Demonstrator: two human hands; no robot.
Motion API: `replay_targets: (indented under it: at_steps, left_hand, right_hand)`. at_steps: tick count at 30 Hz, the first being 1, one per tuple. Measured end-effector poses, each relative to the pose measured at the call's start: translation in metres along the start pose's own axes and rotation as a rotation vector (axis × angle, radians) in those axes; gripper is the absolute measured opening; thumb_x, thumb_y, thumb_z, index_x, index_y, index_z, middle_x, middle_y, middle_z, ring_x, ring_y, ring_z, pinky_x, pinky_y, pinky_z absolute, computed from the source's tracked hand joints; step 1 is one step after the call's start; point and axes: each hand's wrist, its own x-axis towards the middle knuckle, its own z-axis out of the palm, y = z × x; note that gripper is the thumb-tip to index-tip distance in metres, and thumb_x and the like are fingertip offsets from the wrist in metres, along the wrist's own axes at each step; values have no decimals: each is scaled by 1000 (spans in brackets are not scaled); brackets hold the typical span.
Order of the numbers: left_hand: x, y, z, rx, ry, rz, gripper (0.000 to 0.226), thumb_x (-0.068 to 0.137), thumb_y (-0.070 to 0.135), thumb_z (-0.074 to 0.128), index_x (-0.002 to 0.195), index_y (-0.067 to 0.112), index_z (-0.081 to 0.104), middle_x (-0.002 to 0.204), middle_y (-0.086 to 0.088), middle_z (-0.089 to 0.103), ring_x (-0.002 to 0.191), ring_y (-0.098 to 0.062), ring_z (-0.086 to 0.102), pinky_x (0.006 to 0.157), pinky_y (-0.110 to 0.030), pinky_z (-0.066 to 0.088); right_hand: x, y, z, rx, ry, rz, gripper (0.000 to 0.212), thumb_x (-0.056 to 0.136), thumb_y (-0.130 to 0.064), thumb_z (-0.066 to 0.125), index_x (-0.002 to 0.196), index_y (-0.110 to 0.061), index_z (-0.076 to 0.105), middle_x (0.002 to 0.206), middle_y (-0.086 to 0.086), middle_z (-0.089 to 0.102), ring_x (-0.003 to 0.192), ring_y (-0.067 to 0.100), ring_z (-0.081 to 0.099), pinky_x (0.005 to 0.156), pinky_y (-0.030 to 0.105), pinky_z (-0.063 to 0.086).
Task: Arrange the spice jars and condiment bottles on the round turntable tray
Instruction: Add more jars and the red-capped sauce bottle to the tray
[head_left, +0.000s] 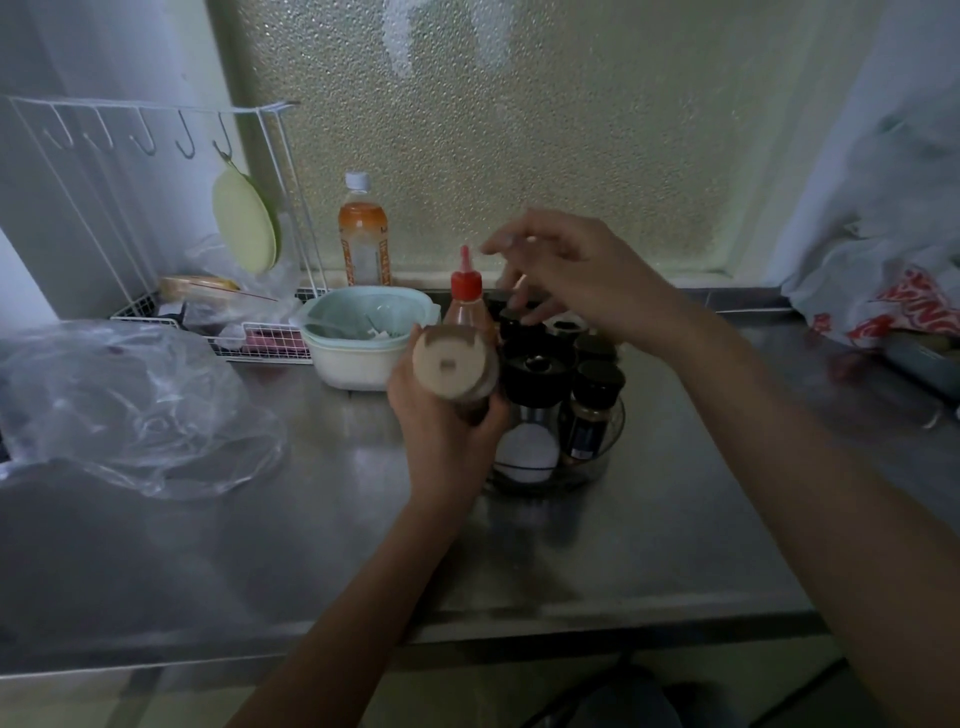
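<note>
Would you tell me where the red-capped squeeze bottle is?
The red-capped squeeze bottle stands mid-frame, behind the jar held in the left hand, right of the bowl.

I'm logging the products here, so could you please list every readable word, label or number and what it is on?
None can be read.
Drink bottle: orange label print, blurred.
Dark spice jar: label too small.
White-labelled jar: no text legible.
Bag: red lettering, crumpled and blurred.
Jar in the left hand: only its lid shows.
</note>
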Motion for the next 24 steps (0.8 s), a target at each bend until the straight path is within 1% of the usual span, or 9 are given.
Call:
replay_targets:
  at_steps: [2, 4, 7, 10, 13, 16, 19, 21, 24]
  left_hand:
    - [1, -1, -1, -46, -6, -36, 64, 64, 35, 65, 117, 3, 48, 116, -14, 51, 111, -30, 47, 96, -44, 43]
    - [3, 1, -4, -64, 34, -44, 61, 61, 35, 64, 111, 4, 48, 108, -7, 45, 104, -23, 46, 89, -25, 41]
    - [2, 4, -11, -111, 84, -19, 46, 62, 39, 63, 96, 10, 52, 96, -8, 47, 89, -13, 47, 75, -12, 38]
    - [-3, 4, -15, -169, -36, 31, 37, 65, 39, 60, 92, 14, 57, 101, -14, 50, 96, 4, 47, 80, -8, 38]
    - [-8, 6, -17, -256, -250, 87, 40, 65, 38, 63, 103, 27, 61, 125, -16, 42, 122, -14, 43, 101, -28, 41]
    - [-14, 2, -15, -255, -446, 156, 51, 64, 40, 69, 114, 33, 60, 148, -18, 25, 141, -15, 25, 114, -36, 29]
    - [-17, -3, -9, -197, -610, 142, 56, 62, 40, 75, 113, 20, 66, 156, -15, 10, 145, -25, 14, 113, -51, 28]
    - [-17, -1, -6, -173, -662, 126, 52, 59, 39, 77, 107, 23, 69, 156, -14, 11, 141, -27, 23, 107, -51, 36]
    - [-13, 2, -5, -121, -687, 103, 51, 56, 45, 76, 104, 28, 70, 151, -10, 22, 135, -19, 33, 103, -50, 40]
  right_hand:
    - [6, 18, -17, -147, 86, 2, 22, 92, -31, 56, 104, -15, 64, 92, 6, 67, 76, 15, 66, 72, 28, 55]
    - [12, 39, -34, -338, 186, 41, 18, 91, -30, 56, 104, -20, 62, 96, 3, 64, 79, 13, 61, 72, 29, 49]
    - [14, 65, -38, -517, 0, 257, 33, 88, -34, 60, 118, -22, 55, 109, 8, 62, 89, 18, 60, 72, 28, 44]
    - [15, 77, -23, -622, -160, 354, 55, 83, -38, 65, 131, -18, 48, 132, 11, 53, 115, 26, 55, 88, 32, 45]
    - [21, 82, -12, -573, -60, 394, 50, 80, -34, 66, 125, -19, 50, 130, 10, 54, 107, 26, 55, 78, 31, 44]
    - [21, 83, -10, -599, 72, 377, 36, 76, -34, 67, 106, -20, 53, 112, 7, 58, 94, 25, 54, 77, 34, 45]
    - [12, 80, -6, -593, 184, 263, 38, 73, -36, 71, 103, -21, 54, 91, -2, 54, 86, 22, 53, 70, 32, 43]
    - [3, 76, -4, -567, 286, 168, 41, 71, -38, 72, 103, -21, 53, 76, -3, 54, 73, 20, 53, 58, 29, 39]
    - [-3, 70, -1, -492, 378, 83, 44, 66, -40, 71, 103, -24, 53, 85, 5, 62, 83, 25, 57, 67, 34, 45]
